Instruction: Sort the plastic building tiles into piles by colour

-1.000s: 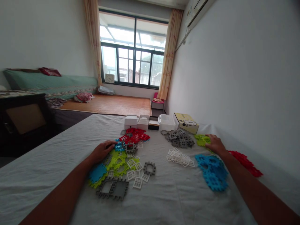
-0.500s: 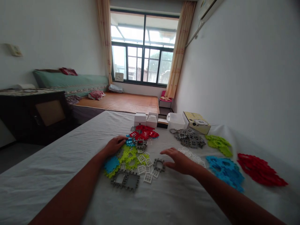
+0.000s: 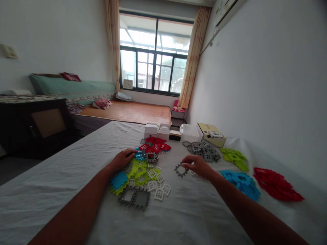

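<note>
Gray frame [image 3: 177, 169], edge in fingers [image 3: 187, 159], room leftward

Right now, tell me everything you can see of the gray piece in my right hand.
The gray piece is a thin, squarish frame with a large central opening and short, blocky teeth along its edges. It looks like rigid plastic. Your right hand pinches it on the upper right and hides part of that side. It is turned cornerwise in view, to the right of the mixed pile. Whether its lower edge touches the cloth is unclear.
</note>
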`<state>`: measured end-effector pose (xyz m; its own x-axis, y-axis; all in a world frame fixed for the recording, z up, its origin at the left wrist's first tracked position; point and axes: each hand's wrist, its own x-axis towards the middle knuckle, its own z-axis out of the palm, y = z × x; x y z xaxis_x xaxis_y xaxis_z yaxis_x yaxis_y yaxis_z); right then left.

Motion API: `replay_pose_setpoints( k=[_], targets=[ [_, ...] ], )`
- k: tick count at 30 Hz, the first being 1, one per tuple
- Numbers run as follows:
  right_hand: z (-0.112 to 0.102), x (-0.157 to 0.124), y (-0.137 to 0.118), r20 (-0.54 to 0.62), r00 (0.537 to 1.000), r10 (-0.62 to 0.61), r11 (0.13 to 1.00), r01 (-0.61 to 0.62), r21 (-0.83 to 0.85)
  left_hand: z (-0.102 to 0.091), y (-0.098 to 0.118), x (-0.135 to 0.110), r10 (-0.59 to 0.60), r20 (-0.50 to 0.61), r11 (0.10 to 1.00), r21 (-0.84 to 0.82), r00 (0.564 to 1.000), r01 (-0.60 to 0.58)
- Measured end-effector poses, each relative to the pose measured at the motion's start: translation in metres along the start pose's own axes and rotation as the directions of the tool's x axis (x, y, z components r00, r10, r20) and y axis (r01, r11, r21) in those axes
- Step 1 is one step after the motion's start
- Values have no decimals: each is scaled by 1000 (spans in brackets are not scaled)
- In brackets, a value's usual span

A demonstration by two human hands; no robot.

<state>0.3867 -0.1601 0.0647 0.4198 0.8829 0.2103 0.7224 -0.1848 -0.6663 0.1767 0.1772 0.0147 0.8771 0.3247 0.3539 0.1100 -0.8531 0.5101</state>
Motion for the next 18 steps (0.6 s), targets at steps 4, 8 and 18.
replay_pose_setpoints(
  k=[4, 8, 18],
  targets=[
    [-58, 19, 51, -398, 903, 161, 965, -228, -128, -1, 2, 0, -7, 2, 1000, -9, 1000, 7],
    [-94, 28, 73, -527, 830, 180, 929, -320, -187, -2, 3, 0, -6, -14, 1000, -18, 1000, 5],
    [44, 27, -25, 153, 962, -228, 965, 244, -93, -3, 6, -1, -14, -11, 1000, -28, 1000, 14]
  ],
)
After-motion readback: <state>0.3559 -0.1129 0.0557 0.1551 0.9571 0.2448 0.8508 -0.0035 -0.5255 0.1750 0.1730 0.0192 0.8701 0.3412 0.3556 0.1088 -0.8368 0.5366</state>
